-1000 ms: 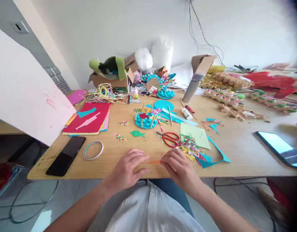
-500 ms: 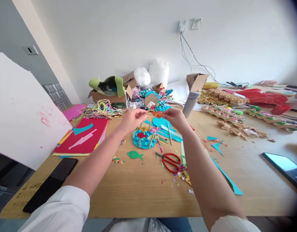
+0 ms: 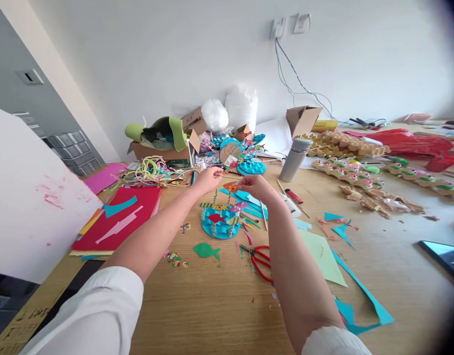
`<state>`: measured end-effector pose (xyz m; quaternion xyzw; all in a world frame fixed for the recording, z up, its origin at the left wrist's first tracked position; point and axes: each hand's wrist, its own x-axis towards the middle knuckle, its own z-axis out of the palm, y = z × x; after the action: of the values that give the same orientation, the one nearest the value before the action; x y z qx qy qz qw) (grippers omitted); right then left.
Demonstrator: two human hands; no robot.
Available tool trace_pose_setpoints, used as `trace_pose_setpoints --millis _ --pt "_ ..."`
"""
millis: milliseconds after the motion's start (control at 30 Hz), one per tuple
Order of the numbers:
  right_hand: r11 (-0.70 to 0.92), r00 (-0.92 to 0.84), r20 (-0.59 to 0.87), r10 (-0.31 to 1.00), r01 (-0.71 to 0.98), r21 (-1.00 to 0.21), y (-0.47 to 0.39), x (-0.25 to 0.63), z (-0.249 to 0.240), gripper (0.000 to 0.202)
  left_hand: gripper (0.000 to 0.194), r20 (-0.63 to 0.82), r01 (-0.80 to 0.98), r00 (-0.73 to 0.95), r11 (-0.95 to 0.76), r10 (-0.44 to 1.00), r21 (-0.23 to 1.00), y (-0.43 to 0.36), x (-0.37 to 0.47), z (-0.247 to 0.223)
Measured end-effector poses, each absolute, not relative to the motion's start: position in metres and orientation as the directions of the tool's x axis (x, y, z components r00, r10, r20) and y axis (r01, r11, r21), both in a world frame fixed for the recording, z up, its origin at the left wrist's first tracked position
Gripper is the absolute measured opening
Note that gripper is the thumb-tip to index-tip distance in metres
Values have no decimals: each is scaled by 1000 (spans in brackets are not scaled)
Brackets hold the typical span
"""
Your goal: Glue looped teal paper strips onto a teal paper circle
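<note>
My right hand [image 3: 257, 188] pinches an orange-red paper fish [image 3: 231, 187] at its right end. The fish is at the top of a thin coiled strip that rises from a round blue paper craft [image 3: 208, 228]. Several other colourful paper fish sit on that craft, a red fish [image 3: 214, 218] at its front among them. Up and to the left, my left hand [image 3: 211, 178] has its fingertips pressed together; anything between them is too small to make out. A green paper fish [image 3: 206, 250] lies flat on the table before the craft.
Red-handled scissors [image 3: 261, 261] lie partly under my right forearm. Red paper sheets [image 3: 119, 227] are at the left, a grey bottle [image 3: 295, 160] behind my right hand. A second blue craft [image 3: 252, 168] stands farther back. Blue scraps [image 3: 374, 301] and a phone [image 3: 443, 259] are at the right.
My right hand has brought the orange-red fish down and left, to the coiled strip over the blue craft. My left hand has drawn apart from the fish. The view has shifted slightly.
</note>
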<state>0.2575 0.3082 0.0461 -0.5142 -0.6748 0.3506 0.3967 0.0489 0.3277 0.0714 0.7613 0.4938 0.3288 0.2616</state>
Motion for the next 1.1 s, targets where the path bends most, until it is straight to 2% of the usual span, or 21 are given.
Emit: trace_pose_setpoints --millis 300,467,767,1100 --pt "190 -223 114 968 357 -915 300 269 19 29 35 137 563 426 -380 894 734 330 50 62" --pt "201 -235 133 963 295 -934 298 266 12 32 33 116 548 484 -404 867 732 331 49 64" --pt "284 -230 230 946 241 -928 304 270 6 15 29 159 518 503 -443 850 732 336 48 60" --pt "296 -213 244 946 268 -917 302 273 7 16 32 148 499 506 -428 850 754 327 54 54"
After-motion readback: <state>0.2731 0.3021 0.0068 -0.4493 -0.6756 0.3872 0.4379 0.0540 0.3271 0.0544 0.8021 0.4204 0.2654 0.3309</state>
